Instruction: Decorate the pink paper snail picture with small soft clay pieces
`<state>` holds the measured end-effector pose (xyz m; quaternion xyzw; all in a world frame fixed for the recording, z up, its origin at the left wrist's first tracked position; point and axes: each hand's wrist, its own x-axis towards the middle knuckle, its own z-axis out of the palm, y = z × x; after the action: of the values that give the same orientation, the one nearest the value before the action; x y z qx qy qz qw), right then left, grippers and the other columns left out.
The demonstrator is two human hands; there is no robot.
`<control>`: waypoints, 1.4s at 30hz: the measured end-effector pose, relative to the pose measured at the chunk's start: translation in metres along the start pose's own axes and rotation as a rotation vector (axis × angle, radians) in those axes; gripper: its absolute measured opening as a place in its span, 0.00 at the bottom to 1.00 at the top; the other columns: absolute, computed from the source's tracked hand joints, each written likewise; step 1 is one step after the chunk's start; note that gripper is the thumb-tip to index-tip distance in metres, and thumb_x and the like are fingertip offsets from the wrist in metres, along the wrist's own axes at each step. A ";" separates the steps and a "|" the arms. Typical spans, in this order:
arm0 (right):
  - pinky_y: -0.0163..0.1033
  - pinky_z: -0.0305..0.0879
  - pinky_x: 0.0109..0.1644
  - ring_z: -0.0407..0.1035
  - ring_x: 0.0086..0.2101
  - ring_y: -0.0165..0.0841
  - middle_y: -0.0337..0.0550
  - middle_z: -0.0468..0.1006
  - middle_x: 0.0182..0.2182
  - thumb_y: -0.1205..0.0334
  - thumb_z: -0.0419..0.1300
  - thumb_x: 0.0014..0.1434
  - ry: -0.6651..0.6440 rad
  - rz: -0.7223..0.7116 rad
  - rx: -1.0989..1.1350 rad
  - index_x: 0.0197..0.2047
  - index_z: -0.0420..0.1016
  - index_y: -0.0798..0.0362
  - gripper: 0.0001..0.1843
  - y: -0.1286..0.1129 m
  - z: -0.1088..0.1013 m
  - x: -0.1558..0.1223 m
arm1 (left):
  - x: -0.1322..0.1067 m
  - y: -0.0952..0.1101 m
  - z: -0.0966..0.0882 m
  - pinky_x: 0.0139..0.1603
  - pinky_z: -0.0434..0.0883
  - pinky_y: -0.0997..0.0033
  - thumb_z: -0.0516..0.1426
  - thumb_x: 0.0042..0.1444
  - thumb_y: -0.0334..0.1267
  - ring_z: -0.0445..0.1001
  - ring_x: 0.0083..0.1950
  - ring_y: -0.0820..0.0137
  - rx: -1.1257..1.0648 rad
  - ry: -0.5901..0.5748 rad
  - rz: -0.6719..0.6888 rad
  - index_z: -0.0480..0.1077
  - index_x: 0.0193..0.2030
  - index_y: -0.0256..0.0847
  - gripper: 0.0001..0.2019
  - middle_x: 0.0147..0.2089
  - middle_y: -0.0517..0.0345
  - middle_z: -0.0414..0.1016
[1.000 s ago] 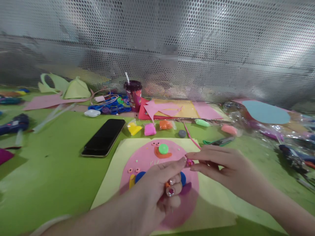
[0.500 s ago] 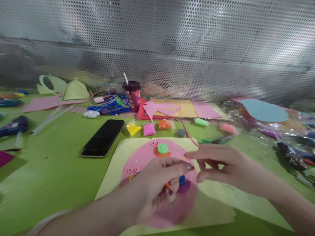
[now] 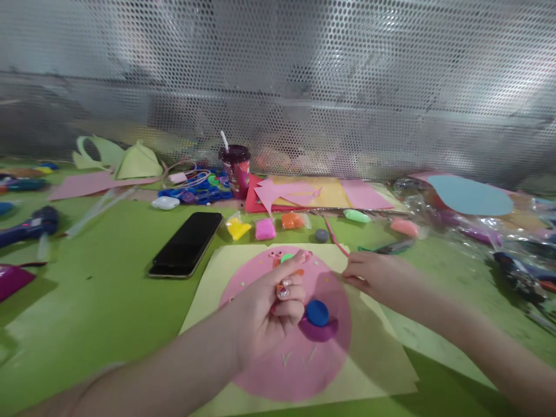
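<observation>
My left hand (image 3: 273, 310) is curled above the pink paper circle (image 3: 299, 382), palm turned partly up. A bit of orange clay (image 3: 279, 288) shows between its bent fingers. My right hand (image 3: 377, 278) is at the circle's right edge, fingertips drawn together; whatever they pinch, if anything, is hidden. On the circle, a blue disc (image 3: 317, 313) sits on a purple clay body (image 3: 321, 331). A green disc (image 3: 286, 258) with orange clay and small eyes is partly behind my left hand. Thin pale strips (image 3: 285, 359) lie lower down. The circle rests on a pale yellow sheet (image 3: 377, 370).
A black phone (image 3: 186, 244) lies left of the sheet. Behind it are packets of yellow clay (image 3: 238, 227), pink clay (image 3: 264, 229) and orange clay (image 3: 292, 220), and a lidded cup (image 3: 237, 172) with a straw. Blue scissors (image 3: 200, 195) are at the back; a glue gun (image 3: 32, 226) is far left.
My left hand has moved up and curled, uncovering the blue disc and purple body. The right hand's fingers have gone from spread to drawn together. The view has shifted slightly.
</observation>
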<state>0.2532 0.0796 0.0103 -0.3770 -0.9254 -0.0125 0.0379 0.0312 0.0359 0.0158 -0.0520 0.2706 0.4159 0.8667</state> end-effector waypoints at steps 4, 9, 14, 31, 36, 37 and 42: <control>0.33 0.60 0.23 0.70 0.23 0.30 0.40 0.76 0.26 0.70 0.53 0.60 0.103 0.019 0.036 0.28 0.74 0.51 0.12 -0.003 -0.006 0.002 | -0.001 -0.002 0.000 0.10 0.45 0.88 0.45 0.68 0.39 0.52 0.11 0.86 0.017 0.012 -0.042 0.57 0.24 0.37 0.19 0.17 0.71 0.48; 0.33 0.63 0.23 0.65 0.22 0.26 0.40 0.76 0.30 0.61 0.54 0.63 0.369 0.074 0.212 0.35 0.75 0.51 0.09 -0.037 -0.028 0.002 | -0.001 -0.008 -0.005 0.10 0.46 0.88 0.42 0.69 0.41 0.53 0.11 0.86 0.029 -0.015 -0.069 0.58 0.24 0.36 0.21 0.17 0.70 0.49; 0.30 0.68 0.33 0.71 0.31 0.26 0.41 0.76 0.32 0.72 0.58 0.59 0.615 -0.106 0.262 0.37 0.75 0.53 0.06 -0.063 -0.025 -0.002 | -0.003 -0.014 -0.006 0.09 0.46 0.89 0.54 0.63 0.32 0.54 0.12 0.86 0.025 -0.015 -0.079 0.63 0.27 0.34 0.12 0.18 0.70 0.52; 0.30 0.67 0.33 0.70 0.31 0.25 0.41 0.73 0.33 0.73 0.58 0.59 0.666 -0.163 0.181 0.40 0.73 0.53 0.07 -0.060 -0.009 -0.003 | -0.005 -0.019 -0.006 0.09 0.44 0.90 0.52 0.63 0.31 0.53 0.13 0.87 0.023 -0.035 -0.115 0.62 0.23 0.34 0.15 0.19 0.70 0.48; 0.28 0.62 0.22 0.67 0.29 0.24 0.42 0.73 0.35 0.73 0.59 0.59 0.663 -0.108 0.256 0.43 0.72 0.51 0.10 -0.062 -0.012 0.001 | -0.006 -0.020 -0.005 0.09 0.44 0.89 0.54 0.62 0.29 0.53 0.13 0.87 0.069 -0.003 -0.081 0.61 0.21 0.34 0.16 0.18 0.69 0.49; 0.28 0.60 0.21 0.66 0.27 0.24 0.42 0.73 0.36 0.73 0.59 0.59 0.649 -0.091 0.288 0.44 0.72 0.51 0.11 -0.062 -0.013 0.002 | -0.006 -0.020 -0.004 0.09 0.44 0.89 0.54 0.62 0.28 0.52 0.12 0.87 0.078 0.013 -0.066 0.62 0.21 0.34 0.16 0.17 0.69 0.50; 0.30 0.57 0.19 0.57 0.20 0.21 0.40 0.72 0.36 0.71 0.57 0.59 0.523 0.021 0.465 0.43 0.74 0.49 0.11 -0.065 -0.018 0.003 | -0.005 -0.022 -0.003 0.09 0.43 0.89 0.53 0.62 0.28 0.52 0.12 0.87 0.114 0.063 -0.016 0.62 0.20 0.33 0.17 0.17 0.68 0.52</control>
<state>0.2069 0.0348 0.0284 -0.3518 -0.8585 0.1031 0.3587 0.0438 0.0173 0.0124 -0.0179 0.3207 0.3908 0.8626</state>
